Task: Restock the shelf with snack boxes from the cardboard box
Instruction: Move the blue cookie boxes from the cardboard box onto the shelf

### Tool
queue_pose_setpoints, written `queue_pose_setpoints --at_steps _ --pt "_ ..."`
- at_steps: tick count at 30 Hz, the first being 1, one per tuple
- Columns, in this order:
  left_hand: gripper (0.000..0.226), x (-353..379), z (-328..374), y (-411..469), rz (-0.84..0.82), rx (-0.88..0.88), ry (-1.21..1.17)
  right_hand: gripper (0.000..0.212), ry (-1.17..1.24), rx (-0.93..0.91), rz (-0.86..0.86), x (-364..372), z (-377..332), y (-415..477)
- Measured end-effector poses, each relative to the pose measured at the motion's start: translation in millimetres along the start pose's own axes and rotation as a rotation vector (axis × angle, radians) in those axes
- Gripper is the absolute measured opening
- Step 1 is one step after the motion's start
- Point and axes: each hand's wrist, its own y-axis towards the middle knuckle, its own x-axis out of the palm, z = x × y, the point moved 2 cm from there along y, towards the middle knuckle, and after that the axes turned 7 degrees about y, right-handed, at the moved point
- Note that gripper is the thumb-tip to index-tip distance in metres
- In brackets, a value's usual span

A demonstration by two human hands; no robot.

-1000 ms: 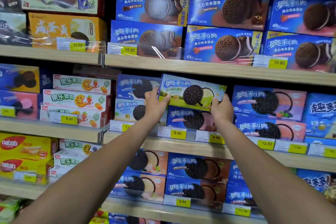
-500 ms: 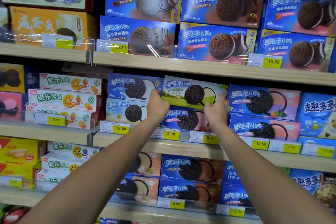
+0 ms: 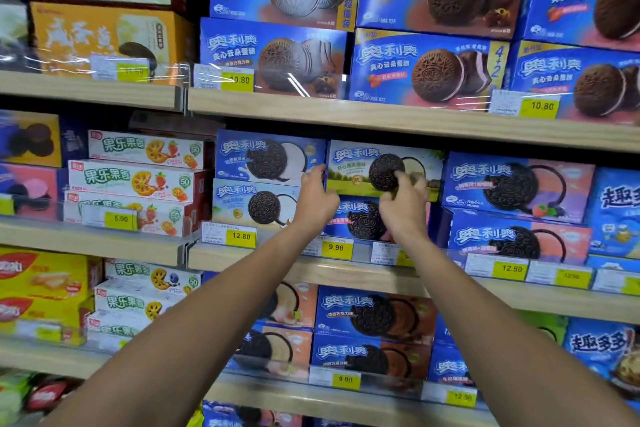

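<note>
Both hands are up at the middle shelf (image 3: 346,272), on one green snack box (image 3: 349,168). The left hand (image 3: 317,199) grips the box's left end, fingers curled round the edge. The right hand (image 3: 403,210) sits on the front face, bent fingertips touching the printed cookie; the thumb is hidden, so I cannot tell whether it is a grip or just a press. The two hands are near each other, with a narrow gap between them.

The green snack box lies flat on top of a blue-and-pink cookie box (image 3: 360,224), which shows between and just below the two wrists. It looks level, front face out, and roughly flush with its neighbours.

Just left of the left hand there are two stacked blue cookie boxes (image 3: 263,159). Right of the right hand there are two stacked blue-and-salmon boxes (image 3: 516,184). Below the wrists, yellow price tags (image 3: 335,247) sit on the shelf rail; the one under the left wrist reads 9.90. Both bare forearms reach up from the bottom of the frame.
</note>
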Motion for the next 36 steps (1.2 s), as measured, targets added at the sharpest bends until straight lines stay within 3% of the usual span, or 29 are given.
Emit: queue_pose_setpoints --at_steps 15,20,28,32,36 --pt "0.064 -4.3 2.7 0.7 -0.274 -0.096 -0.085 0.054 0.13 0.035 -0.274 6.4 5.7 -1.9" --pt "0.056 -12.2 0.7 -12.5 -0.272 -0.106 -0.101 0.05 0.187 0.065 -0.238 1.8 0.0 -8.7" --pt "0.038 -43.9 -11.4 -59.3 -0.206 -0.141 -0.267 0.014 0.553 0.223 -0.211 11.8 -26.9 -52.5" --pt "0.015 -59.7 -41.3 -94.8 -0.127 -0.243 -0.513 0.025 0.7 0.333 -0.263 26.6 -41.8 -99.9" --pt "0.022 -71.6 -91.8 -150.8 -0.09 -0.386 -0.447 0.029 0.64 0.421 -0.341 53.4 -38.6 -172.9"
